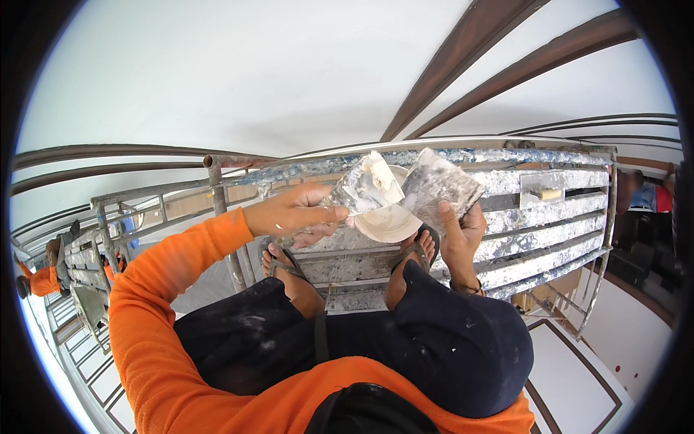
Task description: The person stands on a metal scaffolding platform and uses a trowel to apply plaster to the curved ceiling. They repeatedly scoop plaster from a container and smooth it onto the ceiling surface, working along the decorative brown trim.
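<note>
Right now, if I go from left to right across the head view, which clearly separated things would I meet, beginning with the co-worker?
Co-worker in orange, wearer's left orange sleeve, left hand, flat blade with white paste, grey-smeared blade, flat tool with yellow handle.

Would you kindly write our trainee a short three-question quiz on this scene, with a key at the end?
1. Which hand holds the flat blade that carries the thick lump of white paste?
2. True or false: the person's feet are bare.
3. Fill the gap: the yellowish block on the scaffold planks lies to the person's ____.

Key:
1. The left hand.
2. False; dark sandals are on both feet.
3. Right.
</note>
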### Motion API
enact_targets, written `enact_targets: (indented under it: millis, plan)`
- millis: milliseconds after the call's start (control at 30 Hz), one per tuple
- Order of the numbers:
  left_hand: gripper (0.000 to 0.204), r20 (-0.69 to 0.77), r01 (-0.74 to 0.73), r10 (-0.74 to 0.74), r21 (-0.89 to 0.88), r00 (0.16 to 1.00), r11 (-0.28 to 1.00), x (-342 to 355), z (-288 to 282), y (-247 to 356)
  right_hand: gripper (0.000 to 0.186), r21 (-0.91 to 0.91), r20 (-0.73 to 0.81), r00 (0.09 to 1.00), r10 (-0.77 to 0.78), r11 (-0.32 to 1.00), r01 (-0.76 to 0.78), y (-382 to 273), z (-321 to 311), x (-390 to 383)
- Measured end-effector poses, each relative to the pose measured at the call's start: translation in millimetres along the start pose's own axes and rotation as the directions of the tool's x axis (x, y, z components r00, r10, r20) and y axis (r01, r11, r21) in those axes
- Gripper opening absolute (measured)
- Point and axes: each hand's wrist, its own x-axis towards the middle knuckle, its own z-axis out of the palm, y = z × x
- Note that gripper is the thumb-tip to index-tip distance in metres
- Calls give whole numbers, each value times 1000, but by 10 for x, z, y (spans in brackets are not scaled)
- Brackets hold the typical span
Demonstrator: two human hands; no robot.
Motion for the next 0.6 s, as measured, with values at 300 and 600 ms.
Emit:
enact_targets:
  millis: [300, 600]
  plan:
    - [26, 54, 42, -36, -114, 998, 993, 175, 82, -73, 38, -36, 113, 970, -214, 975, 219, -371, 108, 62]
    - [24, 49, -7, 9, -45, 999, 999, 114, 144, 58, 27, -308, 602, 602, -524, 543, 781, -473, 177, 196]
